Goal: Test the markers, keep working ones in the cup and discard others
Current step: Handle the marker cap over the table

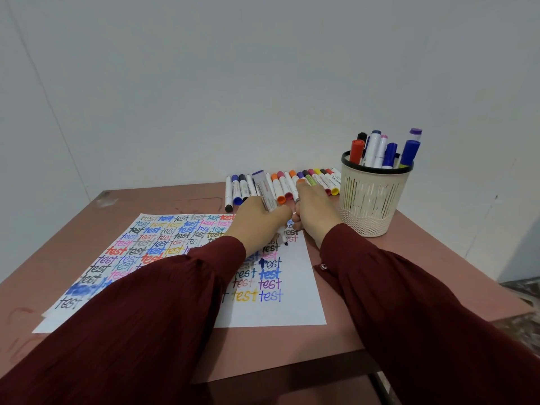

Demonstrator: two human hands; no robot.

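**A:** What lies on the desk [415, 258]?

**B:** A paper [277, 312] covered with the word "test" in many colours, filling the middle and running out toward 8 o'clock. A slotted cup [369, 200] stands at 2 o'clock with capped markers upright in it. A row [280, 187] of capped markers lies along the far edge at 12, against the wall.

**A:** And the hands?

**B:** The left hand [257, 220] is curled around a grey marker [264, 191], just in front of the row. The right hand [314, 213] is beside it, touching it. Its fingertips reach into the row, but I cannot tell whether they pinch anything.

**A:** Which way does the grey marker point?

**B:** Its long axis runs from 11 to 5. The purple end is up by the row, and the bare dark tip is down over the paper's top right part.
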